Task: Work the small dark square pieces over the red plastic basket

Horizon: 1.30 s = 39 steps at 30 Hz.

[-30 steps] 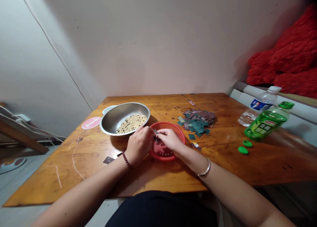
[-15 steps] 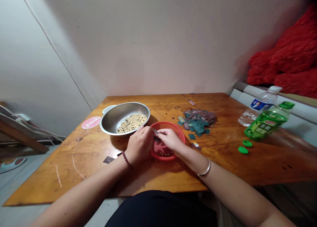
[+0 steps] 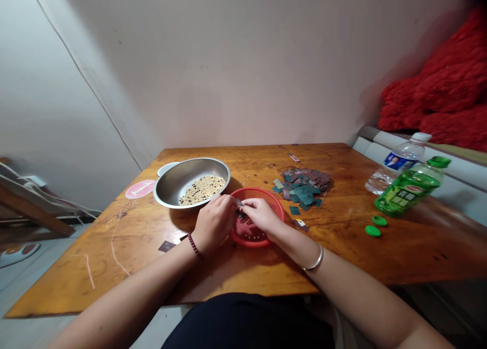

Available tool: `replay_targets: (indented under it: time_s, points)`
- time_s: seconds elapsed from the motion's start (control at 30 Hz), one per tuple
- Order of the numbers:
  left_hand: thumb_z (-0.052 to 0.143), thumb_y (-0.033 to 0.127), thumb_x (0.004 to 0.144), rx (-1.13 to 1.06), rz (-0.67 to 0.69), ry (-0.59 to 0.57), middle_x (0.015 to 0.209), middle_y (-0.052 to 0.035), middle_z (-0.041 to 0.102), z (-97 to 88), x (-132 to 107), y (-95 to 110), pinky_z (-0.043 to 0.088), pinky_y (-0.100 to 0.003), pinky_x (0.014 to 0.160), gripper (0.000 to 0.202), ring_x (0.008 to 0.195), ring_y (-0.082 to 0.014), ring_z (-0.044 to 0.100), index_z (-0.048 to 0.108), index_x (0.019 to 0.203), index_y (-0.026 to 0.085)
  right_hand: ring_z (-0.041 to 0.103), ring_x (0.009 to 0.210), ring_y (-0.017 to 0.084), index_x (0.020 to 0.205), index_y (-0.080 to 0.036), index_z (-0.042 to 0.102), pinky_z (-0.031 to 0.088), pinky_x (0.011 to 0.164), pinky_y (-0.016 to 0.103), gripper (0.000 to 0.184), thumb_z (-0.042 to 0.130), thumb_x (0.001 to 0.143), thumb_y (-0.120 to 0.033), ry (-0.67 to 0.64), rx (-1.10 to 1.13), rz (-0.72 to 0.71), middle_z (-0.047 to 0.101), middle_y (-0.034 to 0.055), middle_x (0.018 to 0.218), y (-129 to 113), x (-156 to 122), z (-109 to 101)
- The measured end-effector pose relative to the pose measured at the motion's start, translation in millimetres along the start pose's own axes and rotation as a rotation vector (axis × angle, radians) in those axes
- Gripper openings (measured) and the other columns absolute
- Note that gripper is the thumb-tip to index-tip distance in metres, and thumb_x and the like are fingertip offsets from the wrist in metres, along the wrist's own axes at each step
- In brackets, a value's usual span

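My left hand point(image 3: 216, 218) and my right hand point(image 3: 262, 216) meet over a red plastic basket point(image 3: 279, 202). Between their fingertips they pinch a small dark square piece point(image 3: 240, 204), partly hidden by the fingers. Several pale beads lie in the bottom of the basket. Just behind my left hand stands a steel bowl point(image 3: 167, 184) holding many cream and black beads point(image 3: 203, 189). A heap of dark green and purplish-brown squares point(image 3: 304, 186) lies beyond my right hand.
Loose dark squares point(image 3: 166, 246) lie by my left wrist. Thread point(image 3: 114, 237) and a round pink card point(image 3: 140, 188) are at the left. A green bottle point(image 3: 411, 189), a clear bottle point(image 3: 395, 161) and two green caps point(image 3: 373, 231) are at the right of the wooden table point(image 3: 380, 257).
Hardly anything differs. Both hands stay over the basket with the dark piece between the fingertips, and the fingers shift only very slightly.
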<state>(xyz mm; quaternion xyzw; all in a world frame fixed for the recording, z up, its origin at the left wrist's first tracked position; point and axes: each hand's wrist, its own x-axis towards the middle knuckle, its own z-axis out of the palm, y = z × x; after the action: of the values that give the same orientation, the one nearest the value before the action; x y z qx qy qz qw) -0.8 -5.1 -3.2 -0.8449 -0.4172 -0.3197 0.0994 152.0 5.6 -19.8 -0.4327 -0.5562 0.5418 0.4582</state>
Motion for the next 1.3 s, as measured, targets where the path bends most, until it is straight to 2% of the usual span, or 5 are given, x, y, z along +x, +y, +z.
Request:
replay_targets:
  time_s: [0.4, 0.87, 1.3]
  points:
    - [0.046, 0.019, 0.086, 0.07, -0.043, -0.016, 0.077, -0.0013, 0.058, -2.5, 0.7, 3.0, 0.042, -0.026, 0.069, 0.006, 0.075, -0.0143, 0.052, 0.05, 0.082, 0.019, 0.058, 0.064, 0.012, 0.076, -0.013, 0.068, 0.043, 0.064, 0.024, 0.019, 0.053, 0.07, -0.024, -0.005, -0.003, 0.005, 0.066, 0.0027, 0.071, 1.9, 0.3, -0.5]
    - [0.048, 0.017, 0.084, 0.047, -0.044, -0.002, 0.078, -0.0016, 0.058, -2.9, 0.0, 1.9, 0.042, -0.027, 0.069, 0.003, 0.076, -0.0147, 0.052, 0.05, 0.081, 0.019, 0.056, 0.058, 0.011, 0.069, -0.014, 0.065, 0.042, 0.061, 0.023, 0.015, 0.052, 0.069, -0.022, -0.01, 0.036, 0.007, 0.063, 0.0003, 0.064, -1.5, -0.5, 1.6]
    - [0.046, 0.019, 0.085, 0.03, -0.036, -0.017, 0.078, -0.0024, 0.059, -2.4, 0.6, 1.2, 0.043, -0.026, 0.07, 0.004, 0.076, -0.0147, 0.054, 0.048, 0.082, 0.018, 0.057, 0.061, 0.012, 0.069, -0.014, 0.065, 0.043, 0.062, 0.024, 0.016, 0.051, 0.068, -0.022, -0.007, 0.029, 0.02, 0.064, 0.0018, 0.065, -7.4, -3.6, 1.6]
